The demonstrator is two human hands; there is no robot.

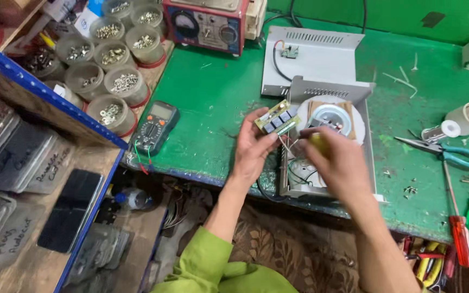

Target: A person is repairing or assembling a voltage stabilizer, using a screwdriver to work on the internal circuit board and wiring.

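**benchnoob:** what's actually on the bench, count it for me?

**me:** near edge of the green tabletop: one open metal chassis. My left hand is curled, fingertips pinching one small circuit board with a row of blue blocks, held just over the chassis. My right hand is closed round a yellow handle; can't tell the tool. At the right edge, two screwdrivers, one pair of pliers. One multimeter at the left edge, nine screw tubs beyond it.
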